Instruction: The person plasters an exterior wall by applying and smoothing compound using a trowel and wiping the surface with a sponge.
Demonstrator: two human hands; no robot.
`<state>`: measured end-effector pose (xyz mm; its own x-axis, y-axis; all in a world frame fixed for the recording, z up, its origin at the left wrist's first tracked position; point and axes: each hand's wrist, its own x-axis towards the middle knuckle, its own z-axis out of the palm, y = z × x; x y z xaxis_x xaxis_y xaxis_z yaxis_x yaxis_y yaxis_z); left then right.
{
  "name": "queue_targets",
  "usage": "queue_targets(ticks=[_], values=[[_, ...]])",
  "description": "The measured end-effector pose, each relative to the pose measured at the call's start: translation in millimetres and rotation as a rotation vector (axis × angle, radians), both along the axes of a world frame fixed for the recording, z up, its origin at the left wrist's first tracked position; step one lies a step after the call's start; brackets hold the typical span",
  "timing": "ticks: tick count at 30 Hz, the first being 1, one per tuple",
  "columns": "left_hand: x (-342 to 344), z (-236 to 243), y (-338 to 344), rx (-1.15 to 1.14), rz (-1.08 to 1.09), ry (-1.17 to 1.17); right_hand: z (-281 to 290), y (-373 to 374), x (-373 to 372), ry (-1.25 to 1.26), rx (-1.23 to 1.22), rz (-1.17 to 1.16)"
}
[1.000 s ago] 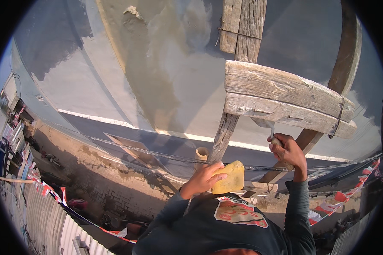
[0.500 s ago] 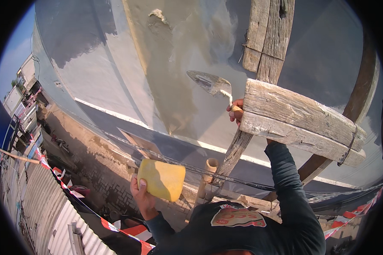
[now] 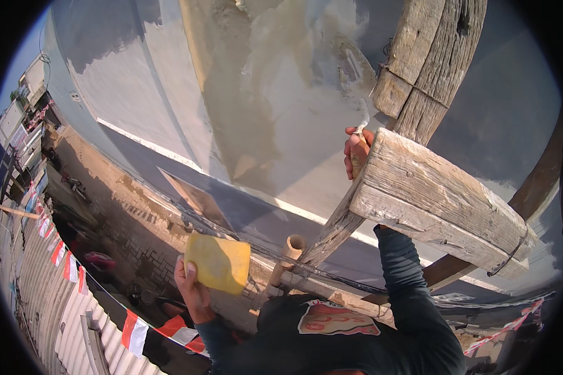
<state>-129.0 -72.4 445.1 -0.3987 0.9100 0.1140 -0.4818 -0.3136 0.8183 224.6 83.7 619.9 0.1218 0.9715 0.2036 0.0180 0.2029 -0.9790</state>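
My left hand (image 3: 192, 286) is wrapped round the edge of a yellow square pad (image 3: 220, 262), held low at the left of my body. My right hand (image 3: 356, 150) grips the handle of a trowel (image 3: 353, 69) with a plaster-smeared metal blade against the grey wall (image 3: 288, 125), beside a patch of darker wet plaster. A weathered wooden crossboard (image 3: 438, 200), wired to the scaffold, hides part of my right hand and forearm.
A wooden upright (image 3: 431, 69) rises beside the trowel. Below are an open pipe (image 3: 294, 247), cables, a paved lane (image 3: 137, 231) far down, a corrugated roof (image 3: 72, 331) and red-and-white bunting (image 3: 134, 331). A dark curved beam (image 3: 544, 175) is at the right.
My right hand has moved from below the crossboard up behind it, taking the trowel up onto the wall. My left hand has moved leftward and down with the yellow pad.
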Motion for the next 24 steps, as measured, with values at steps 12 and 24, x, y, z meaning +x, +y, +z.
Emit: queue_targets(ticks=[12, 24], values=[[13.8, 6.6, 20.5, -0.049, -0.068, -0.004, -17.0, 42.7, 36.8, 0.220, -0.010, 0.208], [5.4, -1.5, 15.6, -0.030, -0.069, -0.070, 14.6, 37.7, 9.8, 0.033, 0.006, 0.191]])
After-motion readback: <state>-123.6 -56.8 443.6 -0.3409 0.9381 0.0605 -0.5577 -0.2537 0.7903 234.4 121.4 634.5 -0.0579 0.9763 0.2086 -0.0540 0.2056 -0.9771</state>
